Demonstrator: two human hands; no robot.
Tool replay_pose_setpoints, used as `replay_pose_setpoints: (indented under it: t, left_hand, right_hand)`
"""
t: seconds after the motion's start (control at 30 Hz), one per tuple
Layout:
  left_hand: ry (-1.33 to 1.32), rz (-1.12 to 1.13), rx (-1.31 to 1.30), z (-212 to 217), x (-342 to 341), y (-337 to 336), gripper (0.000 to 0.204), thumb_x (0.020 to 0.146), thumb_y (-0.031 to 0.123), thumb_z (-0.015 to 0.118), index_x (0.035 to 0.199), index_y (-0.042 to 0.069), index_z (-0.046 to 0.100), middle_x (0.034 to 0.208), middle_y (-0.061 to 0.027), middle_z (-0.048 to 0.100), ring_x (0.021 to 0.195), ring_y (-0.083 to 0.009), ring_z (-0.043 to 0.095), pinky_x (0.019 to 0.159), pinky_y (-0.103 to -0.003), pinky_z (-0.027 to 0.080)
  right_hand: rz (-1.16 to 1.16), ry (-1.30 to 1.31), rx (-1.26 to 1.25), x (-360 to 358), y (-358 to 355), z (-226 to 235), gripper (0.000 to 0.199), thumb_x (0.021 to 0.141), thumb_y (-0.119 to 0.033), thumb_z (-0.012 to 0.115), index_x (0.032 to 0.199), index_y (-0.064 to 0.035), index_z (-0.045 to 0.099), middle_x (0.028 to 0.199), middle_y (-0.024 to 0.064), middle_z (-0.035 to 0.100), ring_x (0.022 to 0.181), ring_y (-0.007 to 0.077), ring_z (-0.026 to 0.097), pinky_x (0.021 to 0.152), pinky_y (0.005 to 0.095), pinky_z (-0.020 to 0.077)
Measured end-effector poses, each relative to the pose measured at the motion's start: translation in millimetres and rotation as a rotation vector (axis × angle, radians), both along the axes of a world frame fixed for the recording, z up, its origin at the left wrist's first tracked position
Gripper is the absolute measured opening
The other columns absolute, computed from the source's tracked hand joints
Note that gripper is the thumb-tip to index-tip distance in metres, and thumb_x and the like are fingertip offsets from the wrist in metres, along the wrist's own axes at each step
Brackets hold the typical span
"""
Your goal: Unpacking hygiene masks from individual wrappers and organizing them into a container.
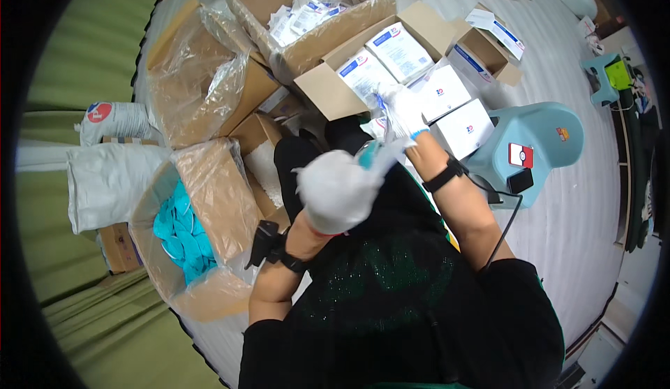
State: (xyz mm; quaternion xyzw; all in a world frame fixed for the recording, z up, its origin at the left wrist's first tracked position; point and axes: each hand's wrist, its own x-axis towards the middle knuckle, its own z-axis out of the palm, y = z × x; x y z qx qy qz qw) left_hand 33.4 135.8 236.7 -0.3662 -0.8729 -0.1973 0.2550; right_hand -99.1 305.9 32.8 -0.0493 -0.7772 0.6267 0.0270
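Note:
My left hand (338, 192), in a white glove, is closed above my lap. At its fingertips shows a small teal piece (368, 155), like the folded teal masks (184, 232) in the box at left. A translucent whitish plastic wrapper (389, 157) stretches from there toward my right hand. My right hand (403, 113), also white-gloved, is partly blurred. Its fingers look bent round a thin, whitish thing with bluish marks, whose kind I cannot make out. Just beyond it, an open carton (322, 94) holds white printed boxes (399, 52).
A large carton (269, 43) of white packets stands at the back. A plastic-lined carton (157, 277) holds the masks. White boxes (464, 129) sit right of my right hand. Further right, a light-blue stool (551, 127) bears a phone (520, 180). White sacks (112, 183) lie at far left.

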Motion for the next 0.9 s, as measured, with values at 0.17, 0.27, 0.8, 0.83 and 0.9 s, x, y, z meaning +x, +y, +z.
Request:
replay_pose_setpoints:
  t: [0.17,0.27,0.8,0.83,0.9]
  left_hand:
    - [-0.150,0.592,1.019,-12.3,-18.7,-20.8,0.031,0.100,0.018,0.045,0.075,0.001,0.053,0.069,-0.0041,0.050,0.063,-0.0133,0.046,0.061,-0.026,0.039]
    - [-0.169,0.675,1.159,-14.6,-33.5,-25.5,0.039,0.104,0.024,0.039,0.075,0.001,0.052,0.068,-0.0012,0.049,0.063,-0.0101,0.043,0.060,-0.026,0.038]
    - [-0.525,0.075,0.511,40.5,-26.6,-57.5,0.011,0.068,0.012,0.076,0.076,0.007,0.070,0.069,-0.0044,0.061,0.070,-0.0195,0.057,0.068,-0.032,0.042]
    - [-0.451,0.021,0.389,43.3,-27.8,-57.3,0.013,0.067,0.011,0.077,0.077,0.007,0.070,0.068,-0.0060,0.060,0.071,-0.0206,0.058,0.068,-0.033,0.042]
    - [-0.312,0.013,0.175,42.7,-25.1,-56.5,0.025,0.063,0.012,0.079,0.086,0.009,0.070,0.076,-0.0087,0.059,0.077,-0.0246,0.058,0.072,-0.036,0.042]
  right_hand:
    - [0.159,-0.254,-1.471,37.7,-1.5,78.7,0.029,0.098,-0.025,0.051,0.117,-0.0033,0.054,0.106,0.0086,0.064,0.092,0.0214,0.064,0.077,0.0357,0.0543]
    - [0.651,-0.349,-1.532,69.9,1.9,85.5,0.052,0.098,-0.034,0.052,0.139,-0.0044,0.037,0.132,0.0142,0.052,0.115,0.0251,0.057,0.088,0.0384,0.0523]
    - [0.299,0.127,0.036,85.4,9.6,86.3,0.024,0.088,-0.010,0.057,0.110,-0.0023,0.064,0.100,0.0130,0.067,0.084,0.0209,0.063,0.071,0.0350,0.0512]
    - [0.355,0.204,0.113,81.4,12.4,77.9,0.030,0.091,-0.013,0.054,0.119,-0.0029,0.057,0.113,0.0134,0.062,0.094,0.0202,0.061,0.077,0.0340,0.0518]
    - [0.422,0.301,0.215,78.1,13.7,71.9,0.037,0.094,-0.015,0.050,0.129,-0.0036,0.050,0.124,0.0134,0.057,0.104,0.0198,0.059,0.084,0.0332,0.0517]
